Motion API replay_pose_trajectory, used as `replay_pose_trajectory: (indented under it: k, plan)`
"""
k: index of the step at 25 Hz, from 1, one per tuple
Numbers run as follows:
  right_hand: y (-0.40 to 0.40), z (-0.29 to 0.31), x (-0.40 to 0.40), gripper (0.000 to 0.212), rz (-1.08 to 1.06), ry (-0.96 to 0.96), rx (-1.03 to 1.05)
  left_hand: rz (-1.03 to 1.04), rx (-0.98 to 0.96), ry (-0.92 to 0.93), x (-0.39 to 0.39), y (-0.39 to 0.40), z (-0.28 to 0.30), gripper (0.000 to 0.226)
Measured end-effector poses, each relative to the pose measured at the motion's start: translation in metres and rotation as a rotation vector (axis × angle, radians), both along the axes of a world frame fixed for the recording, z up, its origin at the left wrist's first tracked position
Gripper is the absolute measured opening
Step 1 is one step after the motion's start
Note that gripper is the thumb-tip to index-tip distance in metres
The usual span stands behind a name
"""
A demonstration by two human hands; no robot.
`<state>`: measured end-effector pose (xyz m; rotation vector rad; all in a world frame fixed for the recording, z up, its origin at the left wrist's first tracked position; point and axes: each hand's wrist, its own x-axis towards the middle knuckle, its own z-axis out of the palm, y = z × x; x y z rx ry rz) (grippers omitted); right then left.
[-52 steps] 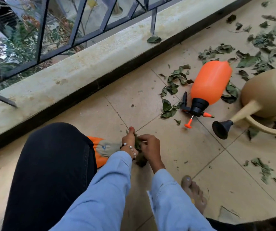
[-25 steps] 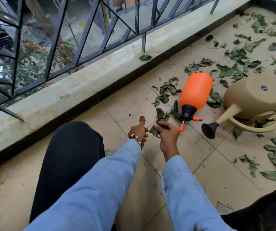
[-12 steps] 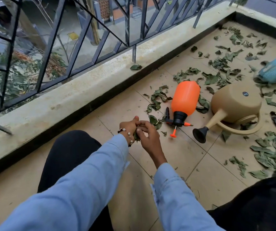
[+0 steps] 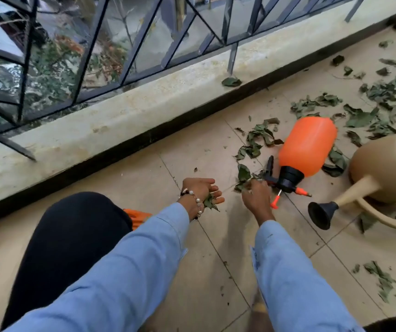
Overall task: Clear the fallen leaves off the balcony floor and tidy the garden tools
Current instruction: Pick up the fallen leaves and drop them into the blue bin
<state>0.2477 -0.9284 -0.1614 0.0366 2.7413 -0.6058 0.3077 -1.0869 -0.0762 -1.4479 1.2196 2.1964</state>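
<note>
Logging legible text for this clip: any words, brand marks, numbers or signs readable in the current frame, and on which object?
None can be read.
Orange plastic pressure sprayer, lying on its side: no label or print shows.
Beige plastic watering can: the visible part is plain; the rest is cut off by the frame edge.
Buildings beyond the dark metal railing: too blurred to tell whether any sign is there.

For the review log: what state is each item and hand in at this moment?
Left hand: palm up, holding a small bunch of leaves.
Right hand: fingers curled on leaves on the floor beside the sprayer.
Orange sprayer: lying on its side on the tiles.
Beige watering can: on the floor, spout toward the person.
Scattered leaves: not yet gathered.
Leaf on the ledge: lying untouched.
</note>
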Motion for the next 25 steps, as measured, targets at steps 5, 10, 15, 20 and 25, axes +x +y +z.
replay_pose_trajectory:
  k: [5,10,15,20,25]
  plan:
    - [-0.011,-0.021,-0.053,0.015,0.292,-0.071,0.213,0.009,-0.055,-0.008,0.002,-0.013,-0.017,0.024]
    - [-0.033,0.007,-0.023,0.020,-0.333,0.143,-0.516,-0.012,-0.106,-0.008,-0.004,-0.014,-0.023,0.007]
    - [-0.057,0.029,0.034,0.028,-0.692,-0.172,-1.284,-0.132,-0.259,-0.037,-0.016,0.005,-0.037,0.051]
    - [-0.041,0.018,0.058,0.017,-0.303,0.016,-0.652,-0.324,-0.198,-0.005,-0.003,0.019,-0.037,0.032]
    - [-0.005,0.010,0.027,0.004,-0.524,-0.006,-0.706,-0.193,-0.223,-0.013,-0.001,0.012,-0.034,0.034]
